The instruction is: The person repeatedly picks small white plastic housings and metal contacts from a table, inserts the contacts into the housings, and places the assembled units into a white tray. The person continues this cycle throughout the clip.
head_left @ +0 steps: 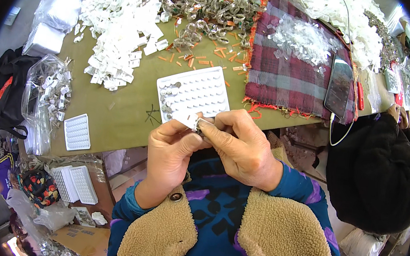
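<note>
In front of my chest, both hands meet over a small white plastic piece (186, 118). My left hand (170, 152) pinches it between thumb and bent fingers. The thumb and forefinger of my right hand (247, 150) press together at its right end, where a tiny dark metallic bit shows; the fingertips hide most of this bit. Just beyond my hands lies a white moulded tray (223, 85) with rows of raised spots. Small round grey parts (169, 92) sit along its left side.
A heap of white plastic pieces (118, 24) and a tangle of grey coiled parts (208, 1) cover the table's far side, with orange strips (200, 57) scattered nearer. Right: plaid cloth (282, 86) with clear pieces (304, 41), a cabled phone (338, 87), a person's black sleeve (378, 171).
</note>
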Action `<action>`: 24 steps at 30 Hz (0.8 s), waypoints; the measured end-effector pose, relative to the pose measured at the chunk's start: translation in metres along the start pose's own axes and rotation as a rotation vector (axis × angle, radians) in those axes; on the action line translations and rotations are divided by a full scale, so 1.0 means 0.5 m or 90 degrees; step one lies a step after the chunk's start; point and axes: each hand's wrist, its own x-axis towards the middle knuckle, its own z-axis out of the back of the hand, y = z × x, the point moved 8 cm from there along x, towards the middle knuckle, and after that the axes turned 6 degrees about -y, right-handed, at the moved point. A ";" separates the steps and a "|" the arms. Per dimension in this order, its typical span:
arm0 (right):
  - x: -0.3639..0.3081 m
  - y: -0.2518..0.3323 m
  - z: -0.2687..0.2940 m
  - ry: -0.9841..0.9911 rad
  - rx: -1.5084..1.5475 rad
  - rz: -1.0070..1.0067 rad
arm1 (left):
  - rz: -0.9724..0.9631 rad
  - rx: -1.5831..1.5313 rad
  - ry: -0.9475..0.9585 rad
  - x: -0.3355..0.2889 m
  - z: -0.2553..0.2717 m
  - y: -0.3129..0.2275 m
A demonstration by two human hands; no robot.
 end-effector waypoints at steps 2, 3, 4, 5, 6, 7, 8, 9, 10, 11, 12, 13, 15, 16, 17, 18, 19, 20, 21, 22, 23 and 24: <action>-0.005 -0.006 0.002 -0.002 0.045 -0.034 | -0.086 0.099 0.010 -0.004 -0.007 -0.011; -0.007 -0.013 0.007 -0.011 0.070 -0.075 | -0.095 0.090 0.004 -0.004 -0.004 -0.013; -0.011 -0.019 0.012 -0.022 0.095 -0.115 | -0.105 0.081 -0.001 -0.002 -0.001 -0.016; -0.015 -0.026 0.016 -0.031 0.124 -0.166 | -0.112 0.062 -0.001 -0.001 0.001 -0.018; -0.024 -0.040 0.017 -0.054 0.177 -0.253 | -0.145 0.097 -0.010 0.001 0.003 -0.024; -0.024 -0.041 0.018 -0.051 0.165 -0.261 | -0.172 0.096 0.007 0.001 0.000 -0.029; -0.024 -0.041 0.017 -0.045 0.162 -0.269 | -0.199 0.095 0.025 0.001 -0.004 -0.034; -0.026 -0.044 0.017 -0.038 0.156 -0.288 | -0.224 0.093 0.043 -0.001 -0.009 -0.039; -0.022 -0.038 0.018 -0.039 0.139 -0.257 | -0.235 0.113 0.057 -0.002 -0.012 -0.041; -0.022 -0.034 0.019 -0.036 0.138 -0.244 | -0.231 0.130 0.056 -0.004 -0.014 -0.039; -0.023 -0.037 0.018 -0.030 0.130 -0.252 | -0.231 0.143 0.061 -0.008 -0.017 -0.037; -0.025 -0.038 0.018 -0.024 0.122 -0.260 | -0.228 0.157 0.061 -0.010 -0.019 -0.035; -0.027 -0.036 0.019 -0.026 0.113 -0.246 | -0.251 0.184 0.077 -0.014 -0.027 -0.036; -0.030 -0.037 0.018 -0.026 0.104 -0.249 | -0.255 0.197 0.078 -0.015 -0.028 -0.035; -0.031 -0.034 0.019 -0.035 0.101 -0.234 | -0.266 0.203 0.078 -0.018 -0.029 -0.036; -0.032 -0.034 0.019 -0.043 0.094 -0.229 | -0.271 0.208 0.073 -0.019 -0.028 -0.036; -0.033 -0.034 0.020 -0.051 0.087 -0.223 | -0.276 0.211 0.070 -0.020 -0.027 -0.036; -0.033 -0.032 0.020 -0.052 0.076 -0.205 | -0.286 0.225 0.069 -0.022 -0.027 -0.037; -0.032 -0.029 0.021 -0.053 0.066 -0.186 | -0.297 0.235 0.070 -0.024 -0.027 -0.039; -0.031 -0.028 0.021 -0.054 0.059 -0.171 | -0.308 0.243 0.073 -0.026 -0.028 -0.041; -0.029 -0.025 0.022 -0.054 0.044 -0.149 | -0.305 0.238 0.073 -0.026 -0.028 -0.040; -0.027 -0.023 0.024 -0.055 0.032 -0.130 | -0.304 0.231 0.077 -0.026 -0.028 -0.040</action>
